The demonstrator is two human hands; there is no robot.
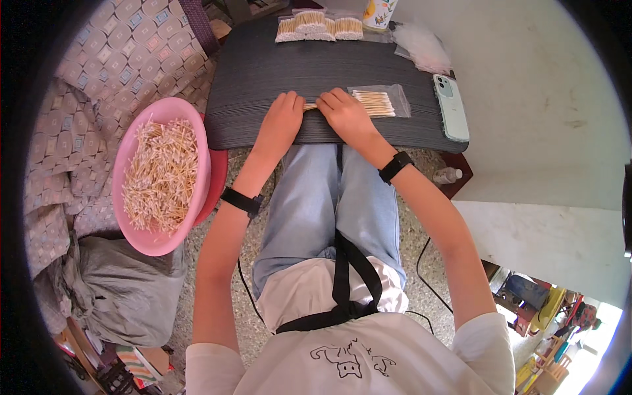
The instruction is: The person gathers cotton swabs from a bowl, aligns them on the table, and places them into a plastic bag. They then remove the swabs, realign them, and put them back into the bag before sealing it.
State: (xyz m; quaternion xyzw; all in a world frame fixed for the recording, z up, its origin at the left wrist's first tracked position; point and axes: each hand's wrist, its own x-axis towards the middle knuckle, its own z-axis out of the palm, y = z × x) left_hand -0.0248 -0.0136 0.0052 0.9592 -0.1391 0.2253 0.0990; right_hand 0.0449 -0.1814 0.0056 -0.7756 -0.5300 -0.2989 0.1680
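Both my hands are over the near part of the dark table (263, 66), with a few cotton swabs (310, 106) spanning the small gap between them. My left hand (283, 120) has its fingers closed round one end of these swabs. At the other end, the fingers of my right hand (345, 116) are curled and closed as well. Fingers hide most of the swabs, so how many there are cannot be told. Just right of my right hand lies a clear plastic bag (403, 102) with a row of cotton swabs (376, 103) in it, white tips to the right.
A pink basin (205, 158) heaped with loose cotton swabs (161, 174) stands left of the table. Filled swab bags (319, 26) are stacked at the far edge, near a printed cup (379, 13). Clear bags (424, 47) and a phone (450, 107) lie at the right.
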